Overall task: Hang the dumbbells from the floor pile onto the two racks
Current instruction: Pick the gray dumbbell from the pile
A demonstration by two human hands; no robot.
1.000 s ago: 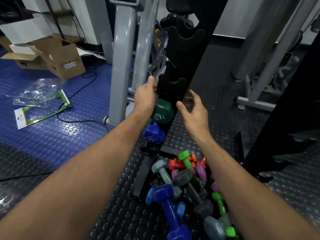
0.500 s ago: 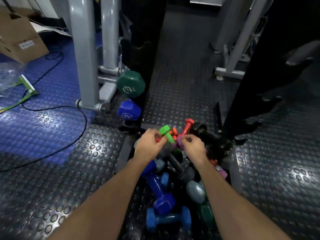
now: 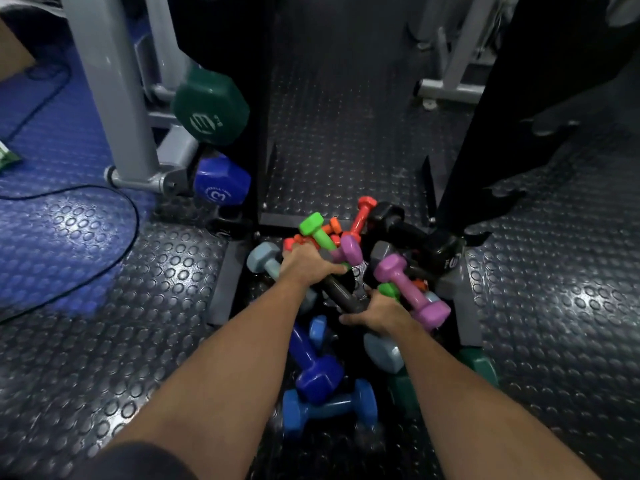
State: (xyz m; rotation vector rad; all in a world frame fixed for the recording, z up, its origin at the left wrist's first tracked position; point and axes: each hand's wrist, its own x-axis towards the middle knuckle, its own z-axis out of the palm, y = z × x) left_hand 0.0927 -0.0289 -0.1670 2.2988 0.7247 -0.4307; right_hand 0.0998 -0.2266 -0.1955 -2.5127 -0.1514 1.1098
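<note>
Dumbbells: green (image 3: 211, 109) and blue (image 3: 221, 183) hung on left rack (image 3: 242, 64) | floor pile (image 3: 349, 306) mostly left | left hand (image 3: 304, 265), right hand (image 3: 377, 315) both grasping dark grey dumbbell (image 3: 341, 294) | early stage

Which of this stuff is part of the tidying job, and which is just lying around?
Part of the job:
- floor pile of dumbbells
- dark grey dumbbell, gripped by left hand and right hand
- left rack, already holding green dumbbell and blue dumbbell
- right rack

Just lying about:
- black cable
- grey machine frame
</note>
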